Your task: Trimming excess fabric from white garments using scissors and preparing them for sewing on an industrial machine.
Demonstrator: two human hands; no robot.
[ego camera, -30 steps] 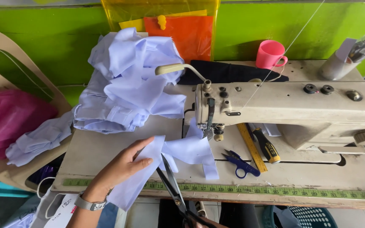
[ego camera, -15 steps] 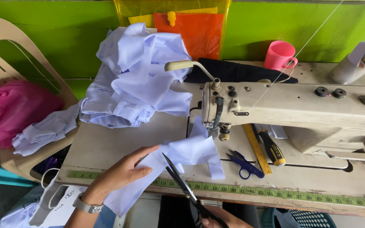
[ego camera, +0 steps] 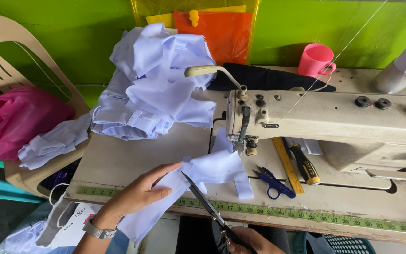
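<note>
My left hand [ego camera: 135, 195] presses and pinches a pale lilac fabric piece [ego camera: 212, 169] at the front of the sewing table [ego camera: 118, 160]. At the bottom edge, my right hand [ego camera: 247, 240] grips black scissors [ego camera: 203, 202]. Their blades are parted and point up-left into the fabric's edge beside my left fingers. The fabric's far end lies by the needle of the cream sewing machine [ego camera: 325, 120]. Part of the cloth hangs off the table's front edge.
A heap of pale lilac garments [ego camera: 153, 89] lies left of the machine. Blue thread snips [ego camera: 273, 183], a yellow ruler [ego camera: 287, 164] and a black-and-yellow screwdriver [ego camera: 306, 164] lie under the machine arm. Pink cup [ego camera: 316, 59] at the back. Beige chair with pink bag [ego camera: 17, 120] at left.
The scissors have slid further up-left into the fabric. My left hand has shifted slightly along the cloth, and the camera has moved closer.
</note>
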